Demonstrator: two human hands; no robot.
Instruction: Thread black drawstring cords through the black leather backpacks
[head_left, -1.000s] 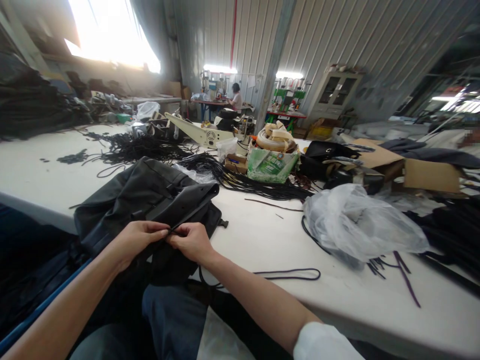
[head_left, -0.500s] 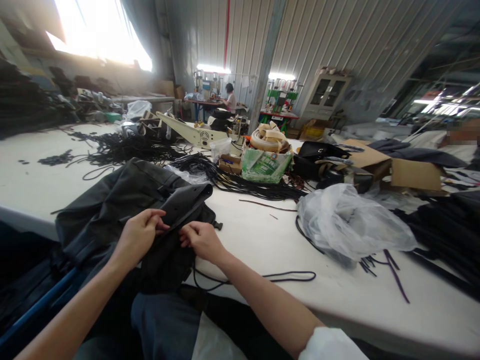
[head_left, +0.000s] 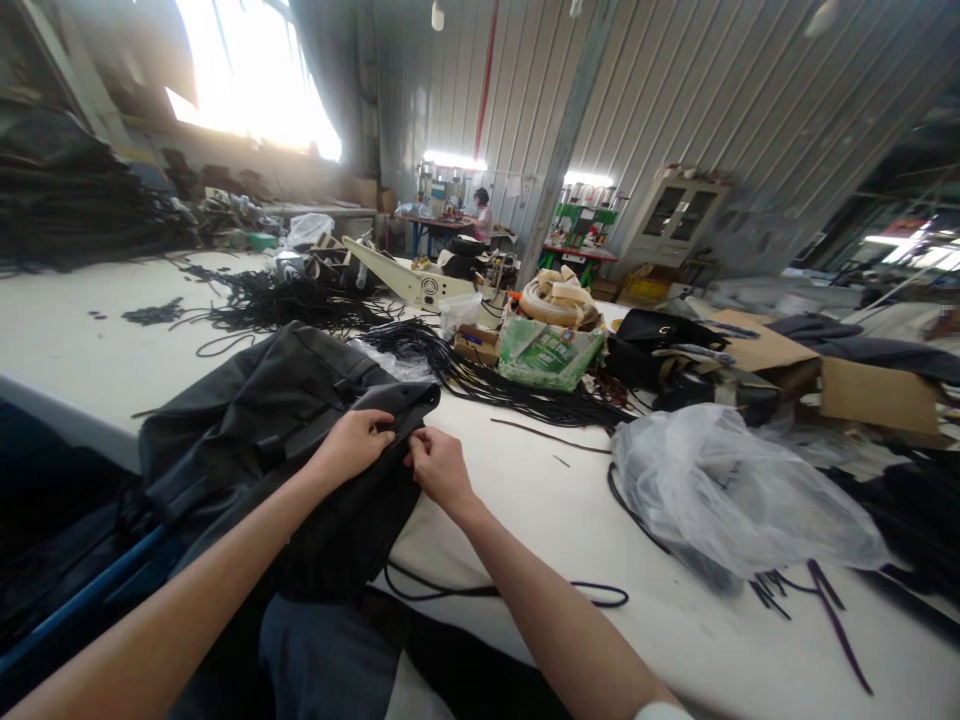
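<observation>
A black bag (head_left: 247, 420) lies on the near edge of the white table, part of it hanging toward my lap. My left hand (head_left: 360, 445) is closed on the bag's upper flap, thumb and fingers pinching the fabric near its edge. Close beside it, my right hand (head_left: 439, 462) pinches the same edge a little nearer the flap's corner. Whether a small cord end is also between the right fingertips is hidden. A loop of black cord (head_left: 600, 590) runs out from under the bag across the table, passing beneath my right forearm.
Black cords (head_left: 517, 400) lie in a bundle behind the bag, beside a green and white box (head_left: 551, 350) of rolled strap. A clear plastic bag (head_left: 735, 490) sits at right, with cardboard (head_left: 877, 400) behind it. Farther back, a person (head_left: 482, 215) is near machines.
Both hands have moved up and right along the flap toward its corner, and the left hand now grips the fabric. The camera view has shifted slightly.
</observation>
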